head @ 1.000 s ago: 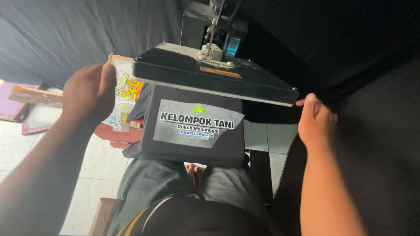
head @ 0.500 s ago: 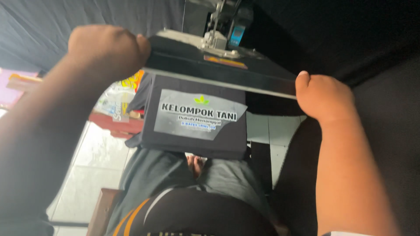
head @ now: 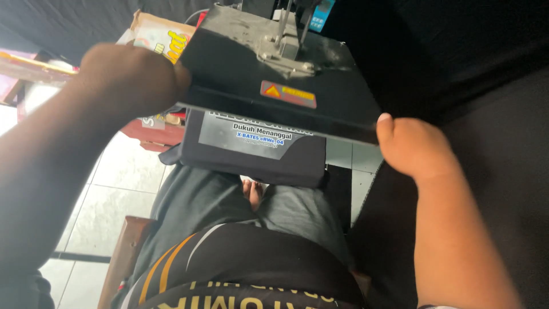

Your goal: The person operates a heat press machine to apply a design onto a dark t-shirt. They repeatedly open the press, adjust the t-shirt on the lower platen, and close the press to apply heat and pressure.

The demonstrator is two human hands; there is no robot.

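1. Nearest you, your lap in grey trousers (head: 189,212) and a dark top with orange stripes (head: 229,269) fills the bottom of the view, with a wooden seat edge (head: 123,252) at your left and pale floor tiles (head: 114,189) beside it.
2. Just beyond your knees, the dark folded garment (head: 257,163) lies on the lower bed of the press, its grey printed transfer sheet (head: 251,137) partly covered by the plate above.
3. Over it sits the black upper plate (head: 286,86) of the heat press, tilted, with a small warning label on its front edge.
4. Your left hand (head: 128,80) is closed over the plate's left corner; your right hand (head: 414,149) presses against the right corner, thumb up along the edge. Whether those fingers wrap underneath, I cannot tell.
5. Risk, as I judge it: bare skin on a plate edge may burn if it is hot, and fingers under the rim could get pinched.
6. An uneven push from either hand could shift the transfer sheet and skew the print.
7. Farther left, a printed cardboard box (head: 163,40) and a red stand (head: 154,134) sit close enough to be knocked by your left arm.
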